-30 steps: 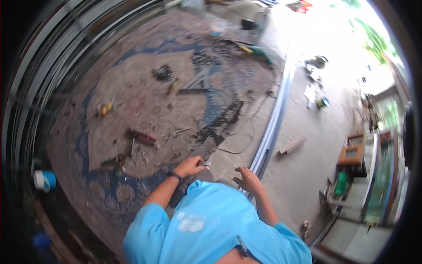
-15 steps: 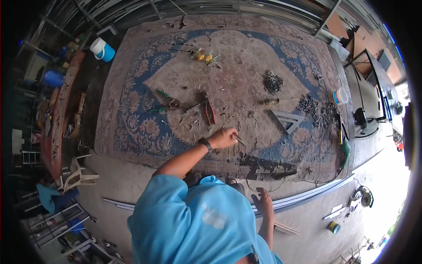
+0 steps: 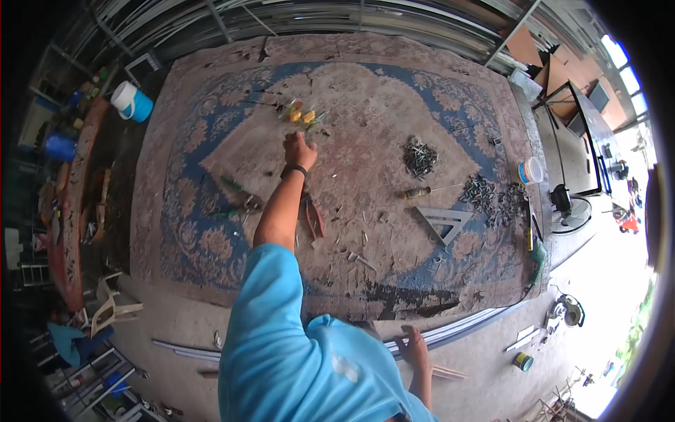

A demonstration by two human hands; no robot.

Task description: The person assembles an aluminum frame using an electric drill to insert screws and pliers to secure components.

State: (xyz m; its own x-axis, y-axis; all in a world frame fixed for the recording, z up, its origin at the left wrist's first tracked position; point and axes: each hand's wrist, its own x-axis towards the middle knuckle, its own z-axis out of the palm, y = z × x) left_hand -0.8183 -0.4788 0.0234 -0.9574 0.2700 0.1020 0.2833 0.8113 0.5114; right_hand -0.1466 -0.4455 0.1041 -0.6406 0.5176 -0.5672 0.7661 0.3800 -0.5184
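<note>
My left hand (image 3: 301, 151), with a dark band on the wrist, reaches far over the patterned carpet (image 3: 365, 105). Its back faces up and its fingertips are hidden, so a hold on anything cannot be made out. Just beyond it lie yellow pieces (image 3: 302, 116) in what looks like clear wrapping. Red-handled pliers (image 3: 313, 219) lie below the left forearm. A small metal piece (image 3: 362, 261) rests on the carpet nearer my body. My right hand (image 3: 416, 346) hangs low at my side, fingers apart, with nothing visible in it.
On the carpet lie a screwdriver (image 3: 416, 192), a triangular square (image 3: 443, 223), a pile of screws (image 3: 420, 156) and more dark fasteners (image 3: 485, 197). A white tub (image 3: 531, 171) and a green-handled tool (image 3: 538, 259) are rightward. A blue-and-white cooler (image 3: 132, 102) stands left.
My left hand has swung forward and left, from the near carpet towards the yellow pieces. The small metal piece that was in it now lies on the carpet. My right hand stays low.
</note>
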